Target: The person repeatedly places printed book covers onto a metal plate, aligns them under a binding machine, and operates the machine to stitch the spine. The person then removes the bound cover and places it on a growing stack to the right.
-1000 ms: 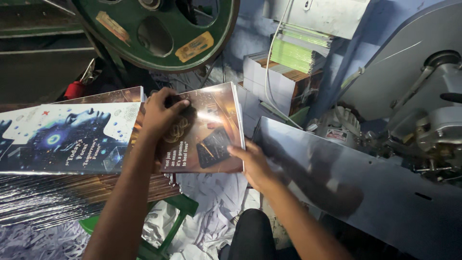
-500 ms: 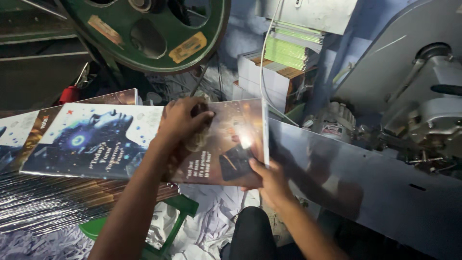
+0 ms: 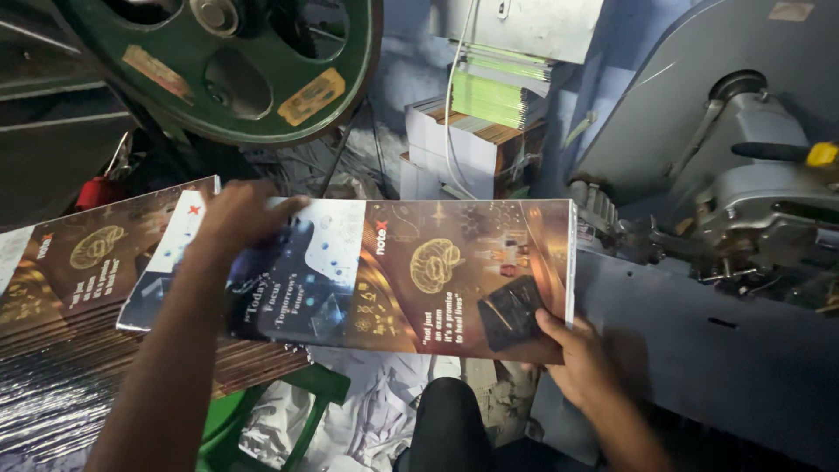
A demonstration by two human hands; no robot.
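I hold a long glossy printed cover sheet (image 3: 419, 271), brown and dark blue with pictures, out flat in front of me. My right hand (image 3: 581, 358) grips its lower right corner from beneath, thumb on top. Blurred with motion, my left hand (image 3: 240, 214) lies palm down on the sheet's left part. The sheet's left end hangs over a stack of like printed sheets (image 3: 83, 262) at the left, which rests on a shiny foil-covered pile (image 3: 61, 402).
A large green flywheel (image 3: 227, 61) hangs at the upper left. A grey-blue machine (image 3: 743, 227) with a sloping metal table fills the right. Stacks of white and green booklets (image 3: 481, 122) stand behind. A green stool (image 3: 297, 411) and crumpled paper lie below, by my knee (image 3: 450, 428).
The sheet has slid right off the stack toward the machine and now lies wide open. My left hand has shifted left along it, and my right hand has gone to its lower right corner.
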